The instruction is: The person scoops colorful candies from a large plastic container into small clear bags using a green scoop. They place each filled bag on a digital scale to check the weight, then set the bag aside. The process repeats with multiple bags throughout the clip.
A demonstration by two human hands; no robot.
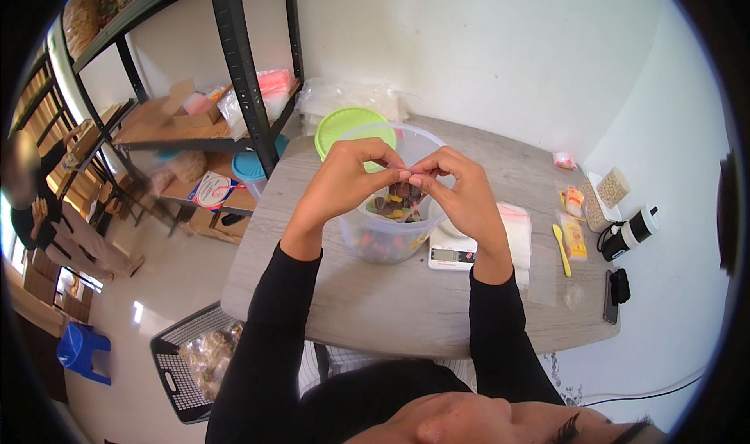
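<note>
My left hand [341, 180] and my right hand [467, 196] meet above a clear plastic tub [375, 245]. Thumbs and forefingers are pinched together, tip to tip; whatever they hold is too thin or hidden to make out. Right under the fingertips show small brown, yellow and green pieces [397, 203]; whether a clear bag holds them or they lie in the tub, I cannot tell. More coloured pieces show blurred through the tub's lower wall. Beside the tub, below my right hand, sits a white digital scale [447, 258], partly covered by that hand and wrist.
A green lid [337, 128] leans behind the tub. Clear bags [516, 229], a yellow spoon [561, 250], a jar [613, 186], a black-and-white bottle [631, 231] and a phone [610, 299] lie rightward. Left stand a shelf [234, 61], a floor crate [176, 358] and another person [58, 217].
</note>
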